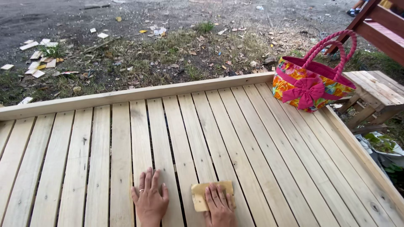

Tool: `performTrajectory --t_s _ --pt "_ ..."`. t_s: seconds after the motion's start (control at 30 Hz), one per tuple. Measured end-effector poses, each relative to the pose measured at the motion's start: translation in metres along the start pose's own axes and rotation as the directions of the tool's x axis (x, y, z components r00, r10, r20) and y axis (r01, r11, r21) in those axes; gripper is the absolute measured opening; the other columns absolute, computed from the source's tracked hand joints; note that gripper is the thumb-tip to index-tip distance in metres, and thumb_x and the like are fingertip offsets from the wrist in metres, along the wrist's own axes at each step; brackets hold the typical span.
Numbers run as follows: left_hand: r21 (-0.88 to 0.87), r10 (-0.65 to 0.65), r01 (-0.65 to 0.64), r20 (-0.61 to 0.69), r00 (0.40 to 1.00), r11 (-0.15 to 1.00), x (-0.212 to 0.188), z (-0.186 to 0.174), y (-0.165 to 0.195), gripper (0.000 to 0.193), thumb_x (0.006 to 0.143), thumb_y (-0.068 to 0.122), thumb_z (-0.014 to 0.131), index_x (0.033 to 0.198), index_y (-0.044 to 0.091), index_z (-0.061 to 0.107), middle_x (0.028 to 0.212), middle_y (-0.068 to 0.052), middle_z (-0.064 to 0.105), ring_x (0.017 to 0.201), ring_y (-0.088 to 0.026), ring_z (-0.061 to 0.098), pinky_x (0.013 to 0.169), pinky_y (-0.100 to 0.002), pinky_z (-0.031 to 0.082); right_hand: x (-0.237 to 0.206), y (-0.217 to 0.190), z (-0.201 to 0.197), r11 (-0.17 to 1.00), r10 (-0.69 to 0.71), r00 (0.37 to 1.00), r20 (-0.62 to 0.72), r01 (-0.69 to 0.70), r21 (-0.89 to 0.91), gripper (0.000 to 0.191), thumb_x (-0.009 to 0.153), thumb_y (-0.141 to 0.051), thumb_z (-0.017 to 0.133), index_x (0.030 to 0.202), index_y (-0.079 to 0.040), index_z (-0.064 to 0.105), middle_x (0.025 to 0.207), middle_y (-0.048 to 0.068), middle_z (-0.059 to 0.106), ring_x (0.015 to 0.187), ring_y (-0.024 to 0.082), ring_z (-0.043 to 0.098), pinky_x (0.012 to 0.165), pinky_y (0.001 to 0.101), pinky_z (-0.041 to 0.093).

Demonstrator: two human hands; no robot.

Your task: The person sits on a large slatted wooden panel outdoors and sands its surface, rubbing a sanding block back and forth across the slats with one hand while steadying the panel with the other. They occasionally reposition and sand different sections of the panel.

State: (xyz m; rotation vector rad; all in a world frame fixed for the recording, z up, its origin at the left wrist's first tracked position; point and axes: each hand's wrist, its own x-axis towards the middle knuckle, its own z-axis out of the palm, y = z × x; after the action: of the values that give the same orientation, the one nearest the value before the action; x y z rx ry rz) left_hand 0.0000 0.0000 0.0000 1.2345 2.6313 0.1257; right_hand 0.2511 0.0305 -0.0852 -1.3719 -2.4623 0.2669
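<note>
Right hand lies flat, fingers spread, pressing a tan square sheet of sandpaper onto the pale slatted wooden tabletop at near centre, slats running near-to-far; left hand rests open and empty just left of it.

Two bare hands, no sleeves in view, a thin ring on the left hand.

Both hands down, palms flat

Left hand fingers spread (ring on one); right hand pressing, fingers together.
</note>
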Motion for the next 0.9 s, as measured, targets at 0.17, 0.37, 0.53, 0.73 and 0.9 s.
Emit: performTrajectory --t_s 0.17,0.37,0.53,0.73,0.9 --pt "0.042 0.012 -0.011 -0.017 1.000 0.999 0.001 0.020 -0.008 0.073 0.089 0.049 0.048 0.157 0.038 0.024 0.170 0.006 0.013 0.156 -0.017 0.011 0.122 -0.060 0.004 0.100 -0.027 -0.026 0.994 0.040 0.996 0.085 -0.048 0.095 0.070 0.092 -0.030 0.056 0.156 -0.010 0.037 0.165 0.009 0.031 0.154 0.033 0.022 0.121 0.0546 0.015" --pt "0.209 -0.094 0.065 0.131 0.987 0.976 0.048 0.036 -0.009 0.080 0.090 0.054 0.044 0.161 0.038 0.011 0.172 0.004 0.002 0.158 -0.021 0.004 0.122 -0.060 -0.004 0.290 -0.038 -0.003 1.000 0.023 0.997 0.074 -0.024 0.014 0.062 0.101 -0.037 0.048 0.157 -0.014 0.038 0.167 0.007 0.029 0.155 0.031 0.022 0.125 0.0536 0.014" --pt "0.218 -0.115 0.069 0.206 0.972 0.973 0.059 0.024 -0.001 0.082 0.090 0.055 0.044 0.162 0.039 0.009 0.172 0.004 0.000 0.158 -0.021 0.001 0.122 -0.060 -0.004 0.342 -0.035 0.000 0.998 0.035 0.998 0.045 -0.037 0.042 0.059 0.102 -0.039 0.046 0.157 -0.018 0.038 0.166 0.003 0.030 0.154 0.028 0.022 0.124 0.0519 0.015" --pt "0.047 -0.038 0.035 0.070 0.997 0.998 0.053 0.006 0.008 0.078 0.090 0.052 0.043 0.161 0.038 0.013 0.171 0.007 0.003 0.156 -0.017 0.005 0.123 -0.056 0.000 0.229 -0.036 -0.025 0.986 0.034 0.995 0.096 -0.049 0.157 0.055 0.101 -0.034 0.047 0.154 -0.019 0.043 0.165 0.002 0.034 0.155 0.027 0.023 0.123 0.0521 0.016" --pt "-0.042 0.017 -0.019 -0.033 0.999 0.999 0.054 0.000 0.012 0.075 0.092 0.048 0.045 0.161 0.033 0.018 0.170 0.005 0.008 0.156 -0.017 0.008 0.124 -0.053 0.001 0.044 -0.015 -0.037 0.988 0.008 0.989 0.148 -0.031 0.152 0.061 0.094 -0.024 0.052 0.154 -0.017 0.043 0.163 0.003 0.037 0.152 0.029 0.026 0.119 0.0543 0.020"
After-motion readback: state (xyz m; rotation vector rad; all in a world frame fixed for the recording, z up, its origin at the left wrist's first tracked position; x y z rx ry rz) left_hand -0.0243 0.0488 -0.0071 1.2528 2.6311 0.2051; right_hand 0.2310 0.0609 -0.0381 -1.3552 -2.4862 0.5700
